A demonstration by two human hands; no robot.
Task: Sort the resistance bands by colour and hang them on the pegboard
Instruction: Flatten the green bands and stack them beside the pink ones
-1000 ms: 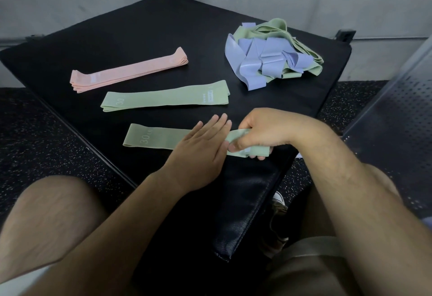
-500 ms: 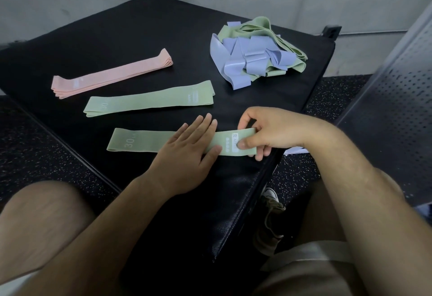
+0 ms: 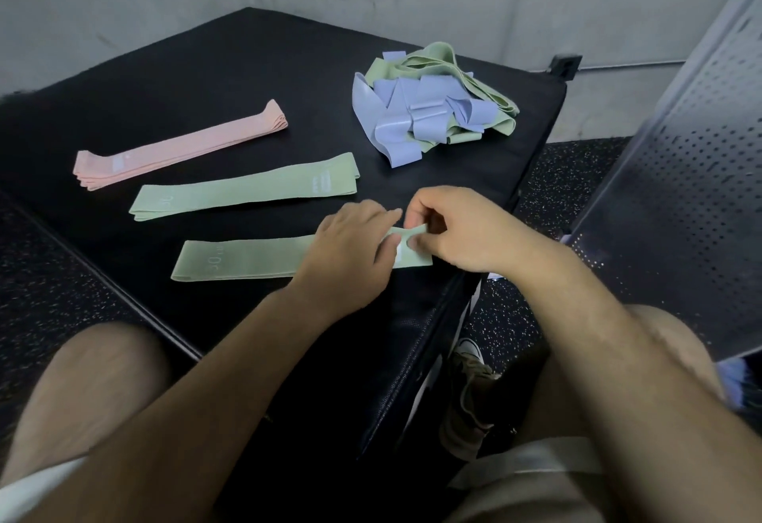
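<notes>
- Our left hand (image 3: 350, 250) rests on the right end of the near green band (image 3: 247, 260), fingers close together and pressing it to the black mat (image 3: 206, 81).
- Our right hand (image 3: 462, 229) pinches the tip of that same band between thumb and curled fingers, lifting a corner just off the mat.
- That band lies flat near the mat's front edge, its printed end pointing left.
- Sorted so far, as we judge it: a pink stack (image 3: 177, 149) at the far left, a second green band (image 3: 247, 192) between the pink stack and the one in hand, all laid side by side and apart.
- Left to sort: a tangled heap (image 3: 420, 110) of purple and green bands at the far right of the mat, well apart from our hands.
- Nothing hangs yet. The perforated panel (image 3: 680, 192) to our right is probably the pegboard, and no band shows on the part we can see.
- We reckon sorting is about half done, and all the hanging is yet to do.
</notes>
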